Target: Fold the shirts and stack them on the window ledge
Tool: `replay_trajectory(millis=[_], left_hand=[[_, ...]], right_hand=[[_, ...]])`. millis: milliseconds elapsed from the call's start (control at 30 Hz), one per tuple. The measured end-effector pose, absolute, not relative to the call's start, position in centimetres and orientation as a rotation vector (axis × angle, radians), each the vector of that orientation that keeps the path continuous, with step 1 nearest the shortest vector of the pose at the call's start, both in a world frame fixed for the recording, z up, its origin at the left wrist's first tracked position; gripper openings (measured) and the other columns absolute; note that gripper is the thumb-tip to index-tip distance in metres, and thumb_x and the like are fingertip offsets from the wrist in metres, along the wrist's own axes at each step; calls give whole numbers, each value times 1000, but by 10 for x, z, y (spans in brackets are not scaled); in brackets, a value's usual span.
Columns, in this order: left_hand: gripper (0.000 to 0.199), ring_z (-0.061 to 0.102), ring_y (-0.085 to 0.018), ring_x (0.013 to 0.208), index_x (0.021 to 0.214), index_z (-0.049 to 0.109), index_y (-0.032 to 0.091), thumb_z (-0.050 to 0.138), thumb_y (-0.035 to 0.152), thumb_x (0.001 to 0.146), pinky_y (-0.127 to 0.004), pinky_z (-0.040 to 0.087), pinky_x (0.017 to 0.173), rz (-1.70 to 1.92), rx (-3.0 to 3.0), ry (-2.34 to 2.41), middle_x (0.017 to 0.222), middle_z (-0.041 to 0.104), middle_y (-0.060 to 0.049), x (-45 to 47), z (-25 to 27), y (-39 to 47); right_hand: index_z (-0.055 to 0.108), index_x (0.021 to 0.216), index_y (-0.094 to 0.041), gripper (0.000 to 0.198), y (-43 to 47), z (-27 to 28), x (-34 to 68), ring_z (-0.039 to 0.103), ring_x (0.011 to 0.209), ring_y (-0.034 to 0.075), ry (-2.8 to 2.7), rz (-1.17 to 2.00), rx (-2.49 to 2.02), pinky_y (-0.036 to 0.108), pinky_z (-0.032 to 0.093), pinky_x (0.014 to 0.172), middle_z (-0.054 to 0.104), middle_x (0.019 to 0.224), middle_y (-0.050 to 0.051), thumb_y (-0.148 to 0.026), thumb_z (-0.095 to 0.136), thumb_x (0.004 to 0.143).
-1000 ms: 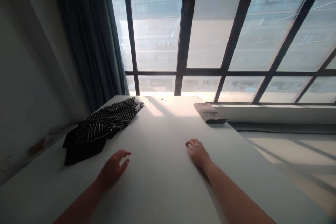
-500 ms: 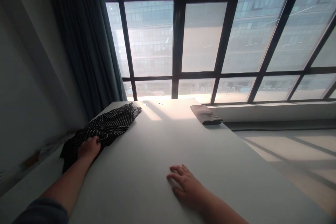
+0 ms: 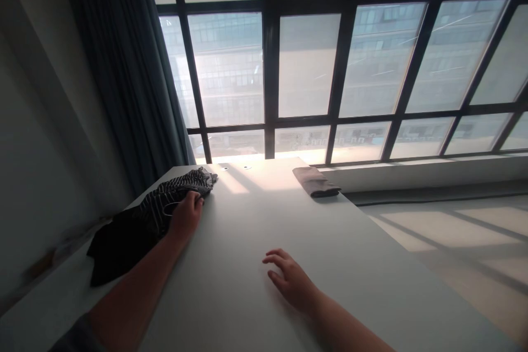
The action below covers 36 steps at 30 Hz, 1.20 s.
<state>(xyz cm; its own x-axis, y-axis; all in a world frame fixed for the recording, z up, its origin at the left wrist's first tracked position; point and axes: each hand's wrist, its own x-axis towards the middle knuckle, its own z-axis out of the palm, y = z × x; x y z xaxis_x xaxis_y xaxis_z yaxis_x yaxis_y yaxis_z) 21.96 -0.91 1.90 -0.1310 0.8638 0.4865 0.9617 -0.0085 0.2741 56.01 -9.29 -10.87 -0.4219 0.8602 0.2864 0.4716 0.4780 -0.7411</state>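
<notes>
A crumpled black garment with thin white stripes [image 3: 159, 201] lies along the left side of the white table [image 3: 243, 297]. Its near part is plain black and spread flat; the exact kind of garment cannot be made out. My left hand [image 3: 187, 214] has its fingers closed on the striped cloth near the garment's right edge. Over the middle of the table, my right hand [image 3: 291, 278] is apart from any cloth, with its fingers spread and nothing in them.
A folded grey-brown cloth [image 3: 317, 182] rests at the table's far right edge. Beyond the table stand a large black-framed window [image 3: 269, 77] and a dark curtain [image 3: 124, 66] on the left. Sunlit floor [image 3: 462, 236] lies to the right.
My left hand has moved forward and to the right along the garment, drawing up some of its striped cloth. More plain black fabric shows at the near end. My right hand has barely shifted.
</notes>
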Motion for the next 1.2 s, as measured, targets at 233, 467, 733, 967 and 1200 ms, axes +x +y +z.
replay_trajectory(millis=[233,467,733,967,1200], left_hand=[[19,65,-26,118,110,70,27,61,20,95,-38,46,102,-685,-2332,-1754,121,72,-6,290,-72,-90],[49,58,-33,128,147,56,22,57,29,98,-46,48,103,-406,-1941,-2232,141,62,-15,223,-107,-63],[56,59,-37,124,151,51,18,58,32,97,-45,51,95,-443,-1729,-2304,143,55,-19,207,-102,-61],[29,71,-37,99,115,71,17,53,31,97,-47,55,85,-794,-1714,-2565,110,72,-18,175,-83,-58],[33,66,-30,117,120,68,18,45,18,96,-43,53,102,-1229,-1928,-2203,123,70,-14,259,-37,-46]], right_hand=[[69,115,-19,29,-83,-110,566,60,122,27,-1888,655,-1135,45,45,112,65,125,13,-29,53,93],[75,113,-19,32,-83,-119,562,56,131,30,-2141,757,-1198,46,41,117,63,134,14,-23,58,86],[77,113,-19,32,-88,-116,561,58,128,28,-2197,748,-1183,41,42,116,65,131,13,-21,60,87],[74,120,-20,36,-89,-117,557,56,131,29,-2209,717,-1219,44,42,117,62,136,14,-20,60,87],[44,156,-24,72,-83,-124,551,43,147,29,-1982,594,-1042,50,36,125,44,157,14,-24,62,86]])
